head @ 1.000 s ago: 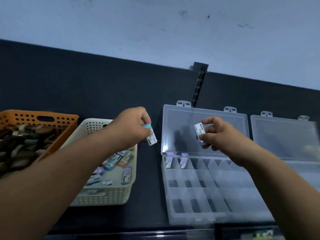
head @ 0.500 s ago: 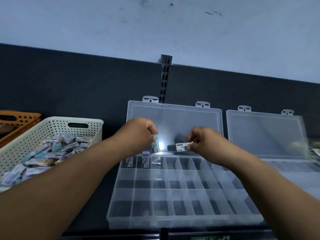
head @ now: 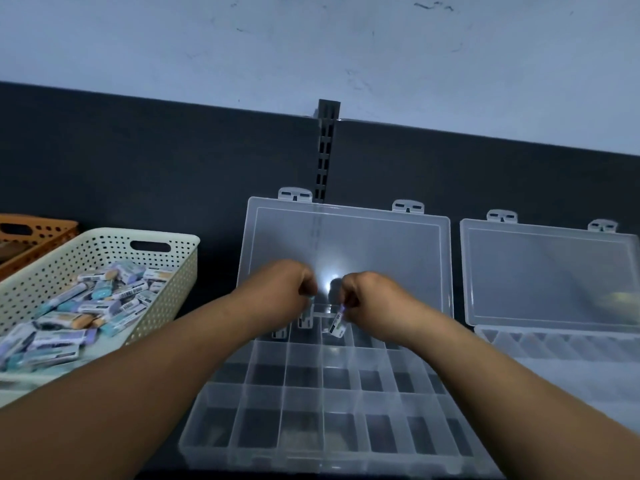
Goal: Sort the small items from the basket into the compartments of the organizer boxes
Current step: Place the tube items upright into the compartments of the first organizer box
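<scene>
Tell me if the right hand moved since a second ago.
Yes. Against the lid, the right hand has dropped from mid-lid to the back row of the organizer box, holding an item.

A: basket status?
B: cream perforated basket (head: pixel 166 271) at left, holds a heap of small items (head: pixel 100 306): white labelled blocks, teal, purple or orange ends
A: boxes?
B: both clear, lids propped open. centre organizer box (head: pixel 311 407) has two items (head: pixel 304 320) standing in back-row compartments, a third item (head: pixel 337 325) tilted over that row, pinched in right hand (head: pixel 367 299). right organizer box (head: pixel 554 344) just beside it
</scene>
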Motion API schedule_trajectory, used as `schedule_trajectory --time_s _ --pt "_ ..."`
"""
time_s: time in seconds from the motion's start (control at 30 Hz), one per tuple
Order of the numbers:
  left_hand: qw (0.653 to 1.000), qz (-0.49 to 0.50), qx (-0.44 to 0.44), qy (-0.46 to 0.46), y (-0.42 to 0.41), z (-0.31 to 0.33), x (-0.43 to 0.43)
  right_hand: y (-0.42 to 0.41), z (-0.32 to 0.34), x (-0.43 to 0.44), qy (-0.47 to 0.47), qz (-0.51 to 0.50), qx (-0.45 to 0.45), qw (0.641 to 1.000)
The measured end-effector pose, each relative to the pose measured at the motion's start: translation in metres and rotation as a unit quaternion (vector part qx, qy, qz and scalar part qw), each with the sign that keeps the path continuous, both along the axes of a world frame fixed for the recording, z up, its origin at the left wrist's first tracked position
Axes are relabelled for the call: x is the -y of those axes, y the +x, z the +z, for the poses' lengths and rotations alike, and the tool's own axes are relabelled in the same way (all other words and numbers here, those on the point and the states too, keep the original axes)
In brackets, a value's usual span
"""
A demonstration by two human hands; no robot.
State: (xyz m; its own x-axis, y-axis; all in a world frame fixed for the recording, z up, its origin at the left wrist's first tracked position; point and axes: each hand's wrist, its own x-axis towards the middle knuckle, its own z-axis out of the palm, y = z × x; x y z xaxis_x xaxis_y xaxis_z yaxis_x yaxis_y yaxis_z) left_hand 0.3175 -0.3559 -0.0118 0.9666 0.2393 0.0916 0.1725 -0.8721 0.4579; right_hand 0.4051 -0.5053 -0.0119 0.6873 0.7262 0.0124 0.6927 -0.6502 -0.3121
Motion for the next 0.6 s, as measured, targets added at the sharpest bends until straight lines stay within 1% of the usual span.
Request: schedule_trajectory --time_s 0.2,0.6 --pt "0.998 -0.022 -0.032 0.045 0.007 -0.011 -0.001 0.005 -0.014 -0.003 0.007 0.020 -0.008 1.000" --pt "0.997 -0.035 -0.033 0.058 0.005 -0.018 -0.010 0.006 -0.017 -0.007 -0.001 0.029 -0.010 1.000"
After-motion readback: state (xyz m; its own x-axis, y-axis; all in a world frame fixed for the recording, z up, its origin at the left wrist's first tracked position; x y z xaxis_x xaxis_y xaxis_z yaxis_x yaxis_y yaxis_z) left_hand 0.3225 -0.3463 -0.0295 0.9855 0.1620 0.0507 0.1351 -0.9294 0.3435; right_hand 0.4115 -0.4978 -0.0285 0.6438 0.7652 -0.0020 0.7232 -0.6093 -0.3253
